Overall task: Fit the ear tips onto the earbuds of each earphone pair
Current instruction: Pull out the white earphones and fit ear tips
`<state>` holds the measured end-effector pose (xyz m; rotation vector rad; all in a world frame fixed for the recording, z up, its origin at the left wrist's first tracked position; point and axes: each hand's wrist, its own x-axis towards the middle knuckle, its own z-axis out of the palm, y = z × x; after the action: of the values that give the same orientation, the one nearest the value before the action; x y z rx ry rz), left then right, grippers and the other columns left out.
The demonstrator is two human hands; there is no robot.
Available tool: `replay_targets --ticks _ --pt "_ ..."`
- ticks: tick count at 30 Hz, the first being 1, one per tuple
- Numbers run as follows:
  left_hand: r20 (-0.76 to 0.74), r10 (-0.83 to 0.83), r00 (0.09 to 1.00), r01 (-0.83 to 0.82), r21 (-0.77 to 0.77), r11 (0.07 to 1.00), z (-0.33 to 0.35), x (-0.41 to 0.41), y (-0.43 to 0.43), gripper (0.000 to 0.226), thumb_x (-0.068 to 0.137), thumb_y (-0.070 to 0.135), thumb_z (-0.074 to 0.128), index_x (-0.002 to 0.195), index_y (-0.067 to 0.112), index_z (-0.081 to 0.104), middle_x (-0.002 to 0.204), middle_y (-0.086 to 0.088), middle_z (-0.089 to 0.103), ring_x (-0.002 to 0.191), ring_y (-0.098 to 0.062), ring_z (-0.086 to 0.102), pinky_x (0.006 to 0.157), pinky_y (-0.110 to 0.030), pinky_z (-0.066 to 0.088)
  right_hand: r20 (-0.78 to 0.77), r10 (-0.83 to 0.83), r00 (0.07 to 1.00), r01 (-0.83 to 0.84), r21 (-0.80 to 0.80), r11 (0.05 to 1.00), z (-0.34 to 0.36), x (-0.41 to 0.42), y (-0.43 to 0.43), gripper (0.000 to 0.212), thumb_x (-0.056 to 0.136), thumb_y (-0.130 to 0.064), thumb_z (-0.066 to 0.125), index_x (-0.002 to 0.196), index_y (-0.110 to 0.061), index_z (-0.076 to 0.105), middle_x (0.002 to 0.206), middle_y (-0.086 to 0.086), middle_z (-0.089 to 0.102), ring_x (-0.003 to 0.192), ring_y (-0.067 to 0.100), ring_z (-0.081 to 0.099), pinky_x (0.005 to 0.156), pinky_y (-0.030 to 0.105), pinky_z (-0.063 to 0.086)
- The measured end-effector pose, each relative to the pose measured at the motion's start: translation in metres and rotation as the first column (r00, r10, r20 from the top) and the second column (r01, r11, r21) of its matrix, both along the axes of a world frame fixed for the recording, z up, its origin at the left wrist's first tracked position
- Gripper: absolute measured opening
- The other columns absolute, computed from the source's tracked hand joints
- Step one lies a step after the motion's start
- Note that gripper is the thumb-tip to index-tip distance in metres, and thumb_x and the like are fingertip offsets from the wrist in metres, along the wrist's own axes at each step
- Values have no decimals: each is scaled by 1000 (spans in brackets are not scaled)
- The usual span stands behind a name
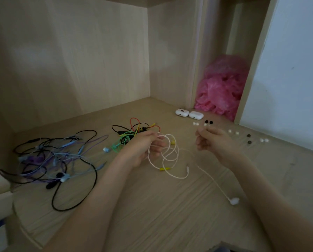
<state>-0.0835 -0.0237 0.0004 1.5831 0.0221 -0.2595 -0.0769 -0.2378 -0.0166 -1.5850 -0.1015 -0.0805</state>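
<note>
A: Held in the left hand (143, 148)?
B: Coils of the white earphone (170, 160), gripped in curled fingers above the worktop (152, 206). One white earbud (234, 200) trailed out on the surface beside the right forearm.
A: Right hand (213, 142)?
B: Raised just right of the coils, fingers bunched close. Could not tell whether anything was pinched.
A: Ear tips?
B: Lay loose beyond the right hand: white ear tips (233, 132) in pairs, black ear tips (208, 122) among them.
A: Surroundings?
B: Two white charging cases (182, 112) side by side behind the tips. Pink plastic bag (223, 88) stuffed in the alcove beyond. Green, red and yellow tangle (134, 131) partly hidden behind the left hand. Black, purple and blue tangle (52, 157) well to the left.
A: Markings?
B: Dark mark on the case farther left, too blurred to read.
</note>
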Motion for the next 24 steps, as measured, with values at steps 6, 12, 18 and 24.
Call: replay_targets --ticks 6,12,18,24 --pt "175 -214 961 192 133 972 -1 -9 -5 26 100 20 43 99 16 68 76 0 66 58 -8 54 54 -19 46 12 233 972 -212 -372 903 -8 -5 13 40 76 -43 71 113 -28 64 118 -7 57 109 8 54 93 25 42" --pt "376 -28 926 -95 304 948 -10 -3 -6 28 99 23 43 87 27 67 97 3 68 93 -16 62 81 -30 50 68 104 992 -76 -333 940 -6 -9 12 18 93 -17 54 81 -8 66 87 5 67 88 15 61 85 29 47" --pt "453 94 886 -206 205 957 -9 -1 -5 29 99 20 43 79 25 63 61 7 57 57 -6 52 62 -26 43 -45 79 996 -88 -248 965 1 -11 8 22 87 -17 63 71 -10 51 57 3 54 57 19 58 52 31 49" --pt "476 154 866 -270 185 945 -5 -6 -2 25 98 24 46 88 19 68 51 19 46 57 -2 42 54 -22 30 8 62 998 -58 -274 960 2 -12 4 16 89 -14 62 79 -11 49 54 3 50 42 14 43 38 23 34"
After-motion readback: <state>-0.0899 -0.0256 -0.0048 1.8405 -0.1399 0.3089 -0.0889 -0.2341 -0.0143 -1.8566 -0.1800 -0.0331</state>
